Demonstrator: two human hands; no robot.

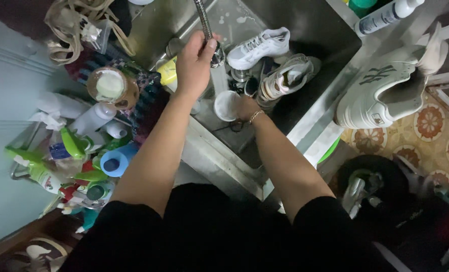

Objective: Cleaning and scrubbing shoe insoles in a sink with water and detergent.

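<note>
Head view: left hand grips ribbed metal faucet hose; right hand holds round white cup.

A ribbed, flexible silver metal faucet hose hangs down over the steel sink, its spray end wrapped in the fist of the left hand and pointing downward. Just below it, a small round white cup is tipped on its side above the sink floor, its open mouth facing the camera, held from the right by the right hand.
</note>
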